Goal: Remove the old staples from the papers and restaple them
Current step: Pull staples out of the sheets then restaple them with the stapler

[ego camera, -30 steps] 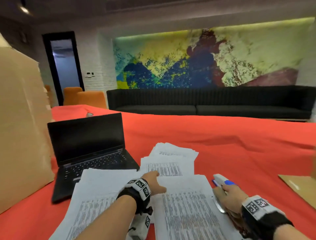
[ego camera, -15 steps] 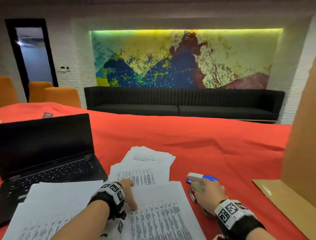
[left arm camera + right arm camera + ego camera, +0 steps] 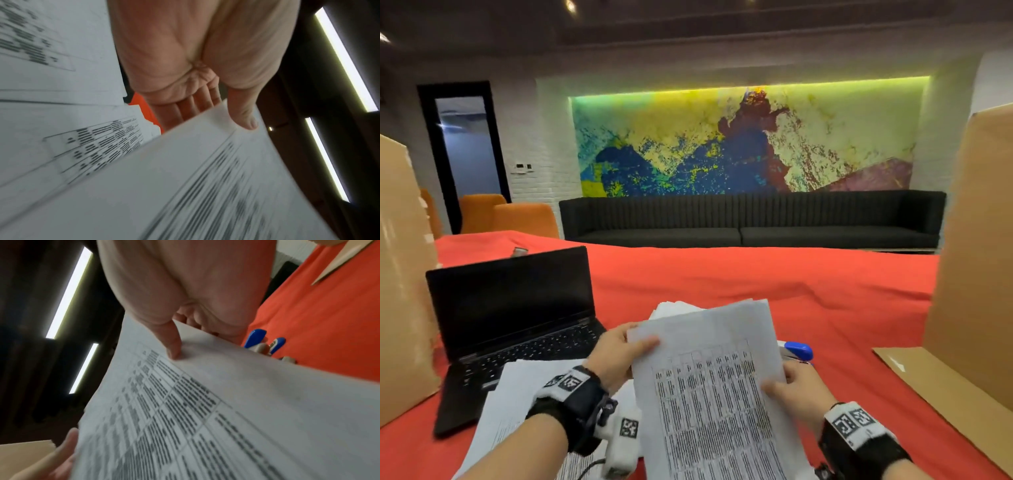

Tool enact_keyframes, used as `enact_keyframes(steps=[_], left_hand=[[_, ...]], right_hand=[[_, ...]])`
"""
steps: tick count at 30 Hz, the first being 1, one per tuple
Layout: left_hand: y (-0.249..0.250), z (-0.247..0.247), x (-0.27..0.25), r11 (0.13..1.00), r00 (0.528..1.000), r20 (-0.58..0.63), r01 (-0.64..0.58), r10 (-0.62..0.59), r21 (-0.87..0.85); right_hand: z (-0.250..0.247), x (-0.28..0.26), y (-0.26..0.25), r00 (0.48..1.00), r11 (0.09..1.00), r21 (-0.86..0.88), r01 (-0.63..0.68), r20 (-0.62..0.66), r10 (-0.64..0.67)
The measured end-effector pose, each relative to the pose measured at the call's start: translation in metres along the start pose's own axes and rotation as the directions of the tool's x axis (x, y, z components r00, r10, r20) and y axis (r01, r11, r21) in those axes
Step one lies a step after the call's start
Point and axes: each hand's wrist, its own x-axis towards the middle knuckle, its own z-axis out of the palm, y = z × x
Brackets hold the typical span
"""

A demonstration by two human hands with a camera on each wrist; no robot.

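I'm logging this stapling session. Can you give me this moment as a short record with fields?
left hand: pinches the top left corner of the printed sheets
right hand: grips the sheets' right edge
printed sheets: lifted off the red table
stapler: blue, on the table behind the right hand, untouched
other papers: lying by the open laptop
staple: not visible

You hold white papers [image 3: 717,387] printed with a grid of black text rows. Under them lies a red-orange tablecloth [image 3: 756,284]. A blue and white stapler [image 3: 798,351] sits on it. Your laptop [image 3: 513,322] is black, its screen dark. The boxes [image 3: 976,246] are plain tan cardboard. Your wristbands [image 3: 854,426] are black with white square-coded markers. Ahead, a black sofa [image 3: 750,219], orange chairs [image 3: 524,219], and a mural [image 3: 743,140] splashed yellow, green, blue and dark red.
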Motion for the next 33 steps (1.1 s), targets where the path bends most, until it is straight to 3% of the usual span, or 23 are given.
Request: enact_keyframes(steps=[2, 4, 7, 12, 15, 18, 21, 23, 25, 27, 29, 31, 33], left_hand=[[-0.002, 0.009, -0.017, 0.984, 0.999, -0.018, 0.044, -0.048, -0.171], [0.001, 0.019, -0.029, 0.994, 0.999, -0.023, 0.021, -0.023, -0.109], [0.029, 0.038, -0.038, 0.978, 0.976, -0.083, -0.192, 0.199, 0.084], [0.085, 0.067, -0.064, 0.887, 0.880, -0.124, -0.442, 0.458, 0.133], [0.093, 0.073, -0.073, 0.845, 0.827, -0.179, -0.512, 0.533, 0.153], [0.091, 0.079, -0.082, 0.840, 0.821, -0.181, -0.519, 0.541, 0.158], [0.094, 0.079, -0.086, 0.800, 0.763, -0.241, -0.578, 0.600, 0.159], [0.098, 0.079, -0.087, 0.750, 0.706, -0.254, -0.617, 0.661, 0.238], [0.102, 0.079, -0.090, 0.679, 0.645, -0.221, -0.658, 0.731, 0.326], [0.105, 0.075, -0.090, 0.620, 0.609, -0.165, -0.688, 0.776, 0.377], [0.106, 0.068, -0.087, 0.625, 0.622, -0.143, -0.689, 0.770, 0.367], [0.106, 0.060, -0.083, 0.678, 0.663, -0.168, -0.668, 0.729, 0.307], [0.100, 0.054, -0.081, 0.759, 0.735, -0.188, -0.630, 0.652, 0.168]], right_hand=[[-0.003, -0.004, -0.008, 0.998, 0.998, 0.057, -0.016, -0.060, 0.020], [-0.009, -0.008, -0.022, 0.989, 0.990, 0.144, 0.015, -0.150, 0.007], [-0.014, -0.014, -0.051, 0.970, 0.961, 0.240, 0.134, -0.232, -0.077], [-0.024, -0.034, -0.098, 0.917, 0.898, 0.290, 0.330, -0.324, -0.232], [-0.039, -0.042, -0.107, 0.883, 0.876, 0.303, 0.375, -0.404, -0.238], [-0.046, -0.045, -0.112, 0.875, 0.871, 0.273, 0.408, -0.388, -0.289], [-0.051, -0.043, -0.119, 0.854, 0.880, 0.195, 0.434, -0.399, -0.333], [-0.051, -0.044, -0.123, 0.824, 0.874, 0.038, 0.484, -0.356, -0.441], [-0.052, -0.047, -0.132, 0.808, 0.860, -0.172, 0.479, -0.296, -0.510], [-0.055, -0.046, -0.137, 0.810, 0.848, -0.274, 0.455, -0.269, -0.521], [-0.059, -0.043, -0.140, 0.805, 0.859, -0.227, 0.458, -0.304, -0.509], [-0.060, -0.039, -0.138, 0.833, 0.879, 0.020, 0.477, -0.330, -0.444], [-0.059, -0.036, -0.128, 0.878, 0.857, 0.271, 0.439, -0.331, -0.345]])
